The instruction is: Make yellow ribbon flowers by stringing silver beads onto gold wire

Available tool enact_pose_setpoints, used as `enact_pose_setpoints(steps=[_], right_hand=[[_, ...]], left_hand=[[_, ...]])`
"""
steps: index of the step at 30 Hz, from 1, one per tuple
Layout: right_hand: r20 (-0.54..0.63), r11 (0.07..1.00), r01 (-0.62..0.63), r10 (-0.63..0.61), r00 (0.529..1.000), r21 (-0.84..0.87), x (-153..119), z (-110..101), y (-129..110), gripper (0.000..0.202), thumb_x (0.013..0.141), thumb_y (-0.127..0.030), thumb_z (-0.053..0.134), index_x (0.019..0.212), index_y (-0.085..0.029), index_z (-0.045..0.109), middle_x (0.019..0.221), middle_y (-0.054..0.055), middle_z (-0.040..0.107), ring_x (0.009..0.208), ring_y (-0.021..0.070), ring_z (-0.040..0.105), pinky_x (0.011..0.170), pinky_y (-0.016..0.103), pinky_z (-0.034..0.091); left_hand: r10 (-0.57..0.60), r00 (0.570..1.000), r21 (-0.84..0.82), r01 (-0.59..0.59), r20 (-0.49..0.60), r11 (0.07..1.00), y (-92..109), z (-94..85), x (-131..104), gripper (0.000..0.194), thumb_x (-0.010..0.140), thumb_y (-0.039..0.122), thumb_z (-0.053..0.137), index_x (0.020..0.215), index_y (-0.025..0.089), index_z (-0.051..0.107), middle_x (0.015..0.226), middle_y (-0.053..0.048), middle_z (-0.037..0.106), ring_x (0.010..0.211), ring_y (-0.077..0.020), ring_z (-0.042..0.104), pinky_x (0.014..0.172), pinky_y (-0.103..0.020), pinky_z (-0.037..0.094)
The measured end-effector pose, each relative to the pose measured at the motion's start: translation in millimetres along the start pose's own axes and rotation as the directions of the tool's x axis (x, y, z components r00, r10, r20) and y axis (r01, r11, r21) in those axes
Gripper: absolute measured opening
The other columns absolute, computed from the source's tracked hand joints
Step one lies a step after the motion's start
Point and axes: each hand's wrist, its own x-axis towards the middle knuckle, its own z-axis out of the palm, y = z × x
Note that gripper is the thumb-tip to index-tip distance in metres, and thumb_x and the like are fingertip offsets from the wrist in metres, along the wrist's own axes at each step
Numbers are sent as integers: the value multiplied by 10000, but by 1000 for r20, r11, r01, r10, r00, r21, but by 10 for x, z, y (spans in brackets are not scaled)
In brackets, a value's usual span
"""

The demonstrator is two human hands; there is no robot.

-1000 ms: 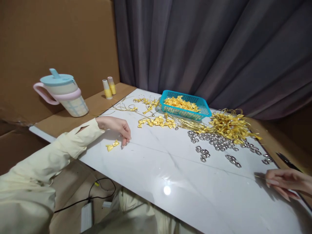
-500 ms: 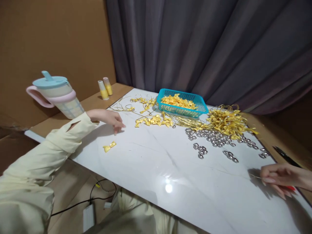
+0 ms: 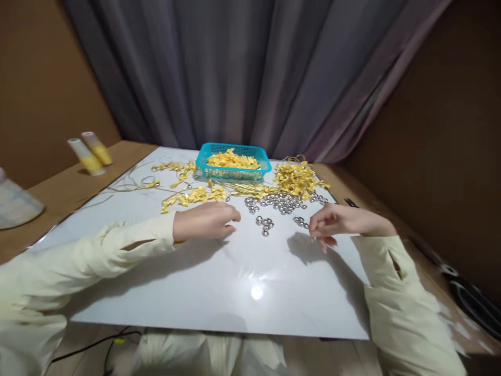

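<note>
My left hand (image 3: pixel 209 220) hovers over the white board, its thumb and forefinger apart with nothing visible between them. Behind it lie yellow bows (image 3: pixel 195 196). My right hand (image 3: pixel 331 223) is over the right part of the board, fingertips bent together; whatever they may hold is too small to make out. Beside it are small silver beads (image 3: pixel 300 222), and a larger spread of silver beads (image 3: pixel 284 202) lies farther back. Gold cords (image 3: pixel 250 189) run toward a heap of yellow bows (image 3: pixel 296 179). A blue basket (image 3: pixel 235 174) holds more yellow bows.
Two yellow-and-white spools (image 3: pixel 86 156) stand at the back left, near part of a pale cup (image 3: pixel 18 201) at the left edge. Black-handled scissors (image 3: pixel 472 300) lie at the right. A grey curtain (image 3: pixel 219 68) hangs behind the white board (image 3: pixel 219 292).
The view has turned right. My left hand has moved right, toward the middle of the board. My right hand has come inward from the right side, near the beads.
</note>
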Motion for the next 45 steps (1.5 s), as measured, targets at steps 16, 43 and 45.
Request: enact_pose_setpoints(steps=[16,43,45], right_hand=[[-120,984,142,-128,984,111,-187,-3,177,296,762,-378,654,809,-86,655,587,34,663,455,76,543,480,200,438],[-249,977,181,-149,957,111,-233,-103,413,255,783,-308,631,903,-86,670,624,38,677,472,66,519,484,199,413],[-257,980,174,-144,956,99,-244,-116,444,250,787,-321,628,902,-104,676,624,32,675,476,70,520,489,204,417]], left_hand=[[67,996,-583,-92,-64,807,744,346,1043,229,748,183,538,873,142,726,785,-33,707,678,-123,592,649,-245,433],[-144,935,-518,304,325,800,22,-415,336,313,771,368,564,1008,187,661,789,-14,639,758,-141,576,720,-230,436],[-235,921,-415,354,312,838,-115,-531,117,365,760,423,572,1055,226,655,775,-6,648,819,-172,587,712,-217,437]])
